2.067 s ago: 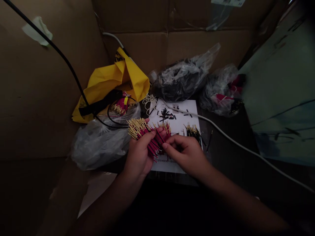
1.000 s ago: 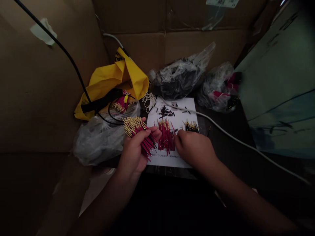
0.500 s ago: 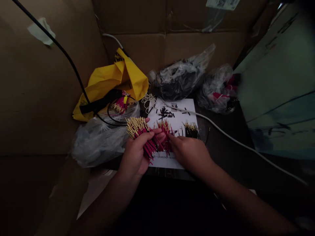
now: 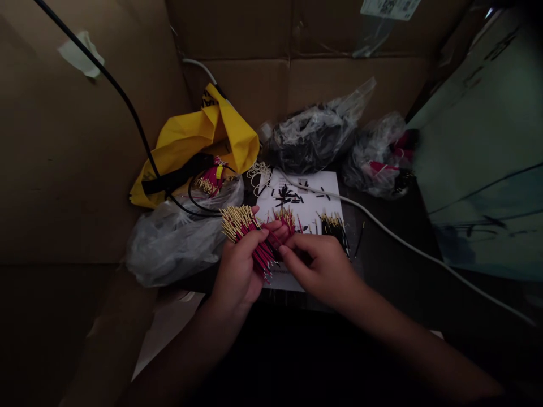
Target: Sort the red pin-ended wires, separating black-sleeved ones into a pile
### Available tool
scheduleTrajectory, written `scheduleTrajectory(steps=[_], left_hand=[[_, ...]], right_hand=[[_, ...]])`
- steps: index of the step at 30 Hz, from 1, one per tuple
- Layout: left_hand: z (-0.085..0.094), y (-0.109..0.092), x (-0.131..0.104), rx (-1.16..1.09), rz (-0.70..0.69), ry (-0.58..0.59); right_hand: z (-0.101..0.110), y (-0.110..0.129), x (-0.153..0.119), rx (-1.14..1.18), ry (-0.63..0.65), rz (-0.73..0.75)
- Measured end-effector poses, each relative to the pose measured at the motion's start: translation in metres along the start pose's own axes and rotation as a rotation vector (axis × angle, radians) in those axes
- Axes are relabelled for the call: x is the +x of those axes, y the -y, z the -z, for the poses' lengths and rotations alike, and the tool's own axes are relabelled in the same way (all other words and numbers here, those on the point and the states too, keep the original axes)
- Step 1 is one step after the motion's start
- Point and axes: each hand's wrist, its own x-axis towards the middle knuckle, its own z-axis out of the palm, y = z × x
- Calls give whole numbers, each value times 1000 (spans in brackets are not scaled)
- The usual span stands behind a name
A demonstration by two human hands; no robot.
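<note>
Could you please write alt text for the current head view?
A person's left hand holds a thick bundle of thin red and black wires with gold-coloured tips, while the right hand seemingly pinches one red wire. Nearby are scattered short black pieces on white printed paper, crumpled clear plastic bags and a yellow bag.

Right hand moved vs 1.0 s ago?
Yes: the right hand has shifted leftward against the white sheet, toward the left hand.

"What colours are the bundled wires (image 4: 263,257)?"
"Pinkish red, some black, with gold terminals (image 4: 236,222)."
"And the lettering (image 4: 207,102) on the yellow bag (image 4: 182,130)?"
"Black."
"The worktop (image 4: 382,260)?"
"Blackish, under a white printed sheet (image 4: 311,208)."
</note>
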Motion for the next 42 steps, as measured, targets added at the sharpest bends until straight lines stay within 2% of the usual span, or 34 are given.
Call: scheduleTrajectory(steps=[3, 5, 9, 11, 13, 22, 25, 27, 29, 33, 35, 38, 42], left_hand=[[5, -6, 8, -35, -19, -33], [10, -12, 14, -65, -57, -63], [16, -19, 19, -87, -95, -97], [16, -20, 17, -90, -79, -105], [15, -19, 15, -89, -62, -103], [10, -15, 12, -58, -36, -86], [10, -13, 12, -38, -34, -74], [11, -12, 12, -26, -28, -61], [12, -11, 11, -19, -23, -47], [10, -11, 10, -14, -14, -13], [7, -11, 10, -17, -11, -6], [2, -9, 9, -11, -2, -10], [-1, -5, 7, 8, 5, -3]], right_hand=[[7, 1, -3, 4, -20, -9], [13, -2, -5, -52, -81, -13], [18, -18, -3, -538, -188, -130], [15, -25, -1, -748, -139, -191], [11, -29, 0, -815, -94, -210], [3, -25, -2, -665, -7, -149], [6, -25, -4, -509, 31, -97], [15, -28, -8, -415, 35, -64], [31, -35, -13, -434, 3, -75], [68, -61, -26, -747, -84, -220], [81, -74, -31, -858, -64, -265], [87, -87, -35, -823, -39, -224], [83, -88, -33, -669, -14, -82]])
